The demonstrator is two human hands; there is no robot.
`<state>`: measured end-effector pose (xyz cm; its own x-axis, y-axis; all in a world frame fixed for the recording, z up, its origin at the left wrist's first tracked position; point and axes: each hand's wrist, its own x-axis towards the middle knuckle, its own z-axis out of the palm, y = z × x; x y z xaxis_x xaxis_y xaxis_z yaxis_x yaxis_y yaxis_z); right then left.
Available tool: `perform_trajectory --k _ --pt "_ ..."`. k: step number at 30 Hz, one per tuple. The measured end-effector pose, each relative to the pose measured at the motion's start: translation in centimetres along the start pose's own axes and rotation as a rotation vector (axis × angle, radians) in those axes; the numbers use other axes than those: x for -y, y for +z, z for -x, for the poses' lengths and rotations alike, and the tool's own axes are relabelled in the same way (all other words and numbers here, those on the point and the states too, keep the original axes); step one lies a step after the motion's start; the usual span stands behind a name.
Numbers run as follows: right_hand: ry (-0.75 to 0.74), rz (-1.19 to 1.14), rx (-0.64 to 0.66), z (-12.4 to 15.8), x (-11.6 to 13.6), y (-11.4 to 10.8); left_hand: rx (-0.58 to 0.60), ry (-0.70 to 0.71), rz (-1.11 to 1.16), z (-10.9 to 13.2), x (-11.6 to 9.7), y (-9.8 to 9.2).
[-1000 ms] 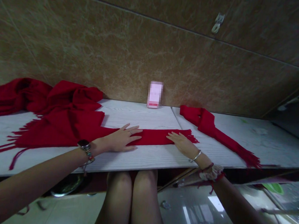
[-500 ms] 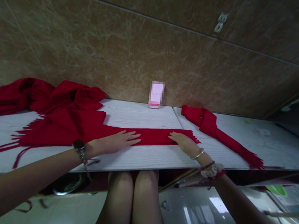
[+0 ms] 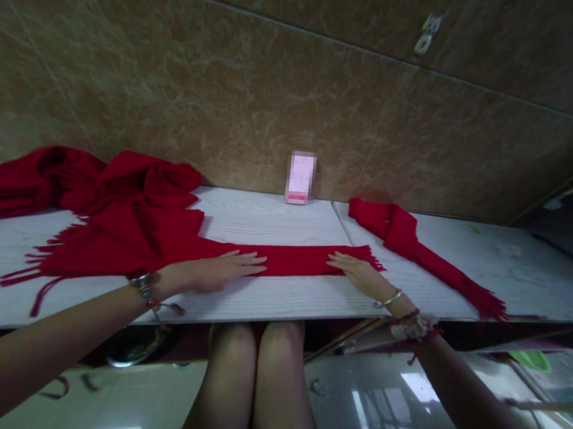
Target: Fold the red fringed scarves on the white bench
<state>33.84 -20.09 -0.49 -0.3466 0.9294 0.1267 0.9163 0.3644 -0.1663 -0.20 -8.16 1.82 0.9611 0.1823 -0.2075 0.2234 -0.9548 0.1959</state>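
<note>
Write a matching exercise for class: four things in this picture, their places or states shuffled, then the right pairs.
1. Left hand
2. Right hand
3. Pink object
4. White fitting

A. High on the brown wall
B. Wears a ring
C. By the fringe of the red strip
D. At the wall's foot

Pairs: 1-B; 2-C; 3-D; 4-A

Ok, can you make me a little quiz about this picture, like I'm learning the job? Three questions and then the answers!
1. Pick one: what colour is the flat strip of cloth in the middle?
A) blue
B) red
C) green

2. True or false: the left hand wears a ring.

3. Fill the gap: the right hand touches the strip near its ______ end.

Key: 1. B; 2. true; 3. fringed.
</note>
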Motion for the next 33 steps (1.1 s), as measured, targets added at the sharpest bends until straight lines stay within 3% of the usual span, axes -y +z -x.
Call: perform_trajectory --k 5,9,13,18,27,30,33 --pt "0.01 0.023 -0.021 0.1 0.2 -0.1 -0.026 0.035 -0.009 -0.3 -0.4 -0.9" --pt "-0.011 0.02 -0.065 -0.6 1.3 -0.6 -0.136 0.06 -0.017 -2.4 -1.3 -1.5" --pt "0.027 0.013 -0.111 -2.5 3.2 -0.1 -0.216 0.038 -0.018 -5.4 -2.0 -0.7" --pt "0.156 0.164 0.019 -3.4 4.4 1.6 -0.168 0.039 -0.067 -6.6 -1.5 0.9" --pt "0.569 0.375 0.027 0.7 -0.2 0.6 -0.224 0.017 -0.054 -5.9 -1.3 0.9" --pt "0.54 0.394 -0.098 -0.1 0.0 0.0 -0.304 -0.004 -0.048 -6.9 -1.8 0.5" --pt "0.376 0.323 -0.158 -2.2 2.1 0.2 -0.314 0.044 -0.065 -8.1 -2.0 0.6"
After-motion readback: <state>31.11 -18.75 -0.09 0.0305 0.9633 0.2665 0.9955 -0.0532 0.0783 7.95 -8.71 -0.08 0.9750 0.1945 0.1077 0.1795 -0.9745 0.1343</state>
